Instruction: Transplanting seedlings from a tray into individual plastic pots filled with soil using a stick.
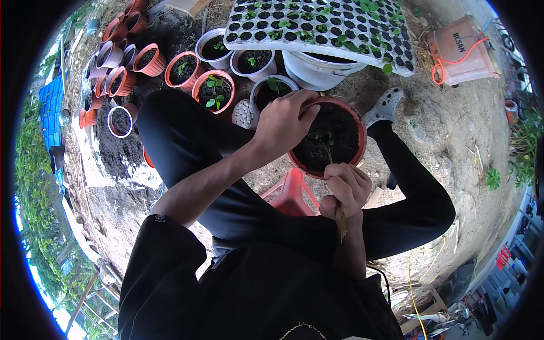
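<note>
A terracotta-coloured pot [334,136] of dark soil, with small green leaves near its middle, is between my legs. My left hand [286,122] grips its upper-left rim, fingers curled over the edge. At the pot's near rim, my right hand [345,190] is closed round a bundle of dry straw-like strands [341,221], whose thin ends reach over the soil. A red plastic stool [286,198] shows below the pot.
Several potted seedlings [212,93] stand ahead, stacked and filled pots [147,59] at left on soil-strewn ground. A seedling tray [314,25] rests over a white bucket [317,71]. A box with red cord [459,51] sits far right.
</note>
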Demonstrator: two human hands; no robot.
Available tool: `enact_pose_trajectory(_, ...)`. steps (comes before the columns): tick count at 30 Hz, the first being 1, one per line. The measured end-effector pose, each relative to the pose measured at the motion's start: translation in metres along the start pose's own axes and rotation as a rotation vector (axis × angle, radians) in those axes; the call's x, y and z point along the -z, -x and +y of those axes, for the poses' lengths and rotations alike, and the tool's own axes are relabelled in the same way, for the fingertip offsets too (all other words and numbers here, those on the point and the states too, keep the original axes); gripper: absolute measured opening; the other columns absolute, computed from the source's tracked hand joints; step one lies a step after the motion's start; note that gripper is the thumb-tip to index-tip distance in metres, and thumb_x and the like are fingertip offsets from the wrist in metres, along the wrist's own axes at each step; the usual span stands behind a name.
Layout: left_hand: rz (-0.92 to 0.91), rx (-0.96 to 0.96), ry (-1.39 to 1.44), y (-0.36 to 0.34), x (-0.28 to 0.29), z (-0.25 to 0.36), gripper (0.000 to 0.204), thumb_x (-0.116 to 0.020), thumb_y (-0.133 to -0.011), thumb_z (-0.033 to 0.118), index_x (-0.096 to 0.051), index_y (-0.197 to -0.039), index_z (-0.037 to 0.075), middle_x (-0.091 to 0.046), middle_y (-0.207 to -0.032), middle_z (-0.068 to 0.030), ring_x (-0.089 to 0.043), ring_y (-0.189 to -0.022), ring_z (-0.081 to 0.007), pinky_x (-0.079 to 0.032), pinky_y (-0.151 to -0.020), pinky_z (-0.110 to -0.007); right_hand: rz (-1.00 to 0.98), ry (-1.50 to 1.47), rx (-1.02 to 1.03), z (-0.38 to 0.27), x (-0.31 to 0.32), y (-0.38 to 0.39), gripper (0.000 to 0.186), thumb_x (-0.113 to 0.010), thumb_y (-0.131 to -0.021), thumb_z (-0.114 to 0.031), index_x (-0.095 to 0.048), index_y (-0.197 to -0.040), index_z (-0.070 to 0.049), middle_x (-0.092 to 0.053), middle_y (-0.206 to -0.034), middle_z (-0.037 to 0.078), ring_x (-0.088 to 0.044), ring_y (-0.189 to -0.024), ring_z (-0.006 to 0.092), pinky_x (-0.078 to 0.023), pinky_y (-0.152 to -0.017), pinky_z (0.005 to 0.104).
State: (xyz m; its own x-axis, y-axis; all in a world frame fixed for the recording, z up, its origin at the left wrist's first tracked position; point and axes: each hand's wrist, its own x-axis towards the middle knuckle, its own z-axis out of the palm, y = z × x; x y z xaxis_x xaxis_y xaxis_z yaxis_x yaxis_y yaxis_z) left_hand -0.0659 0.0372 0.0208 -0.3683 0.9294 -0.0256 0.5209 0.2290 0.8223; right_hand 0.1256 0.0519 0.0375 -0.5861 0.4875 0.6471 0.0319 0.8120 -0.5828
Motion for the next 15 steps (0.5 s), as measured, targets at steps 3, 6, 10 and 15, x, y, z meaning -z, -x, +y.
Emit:
enact_pose_trajectory(3,0.001,-0.004,0.010,-0.0001,0.0001,0.0002,0.029,-0.069,-0.096,0.020,-0.068,-0.116,0.000,-0.073,-0.103,-0.0200,-0.073,-0.094,-0.0350,-0.057,-0.082,-0.040,0.003,-0.009,-0.008,0.0004,-0.0007,0.0002,0.049,-0.049,-0.102,-0.055,-0.049,-0.088,-0.008,-0.055,-0.076,0.007,-0.053,-0.051,0.0194,-0.039,-0.044,0.0301)
enact_pose_trajectory(6,0.006,-0.022,0.002,-0.0005,-0.0003,-0.0015,0.029,-0.069,-0.096,0.020,-0.068,-0.116,0.000,-0.073,-0.103,-0.0201,-0.073,-0.095,-0.0355,-0.056,-0.083,-0.041,-0.001,-0.009,-0.016,-0.0007,0.0001,-0.0007,0.050,-0.049,-0.102,-0.055,-0.051,-0.088,-0.007,-0.055,-0.077,0.007,-0.054,-0.052,0.0197,-0.041,-0.045,0.0304)
enact_pose_trajectory(10,0.004,-0.021,0.007,-0.0004,-0.0004,-0.0010,0.029,-0.069,-0.096,0.020,-0.068,-0.116,0.000,-0.073,-0.103,-0.0200,-0.072,-0.095,-0.0358,-0.056,-0.083,-0.041,-0.010,-0.010,-0.039,0.0002,-0.0011,-0.0004,0.047,-0.052,-0.102,-0.052,-0.052,-0.090,-0.006,-0.057,-0.078,0.008,-0.058,-0.055,0.0214,-0.045,-0.047,0.0312)
enact_pose_trajectory(15,0.001,-0.017,0.013,0.0000,-0.0003,-0.0014,0.029,-0.069,-0.095,0.021,-0.068,-0.116,0.000,-0.073,-0.103,-0.0197,-0.072,-0.094,-0.0357,-0.056,-0.082,-0.041,-0.059,0.003,-0.084,-0.0003,0.0000,-0.0009,0.044,-0.055,-0.101,-0.049,-0.052,-0.093,-0.006,-0.058,-0.078,0.009,-0.061,-0.057,0.0233,-0.047,-0.048,0.0324)
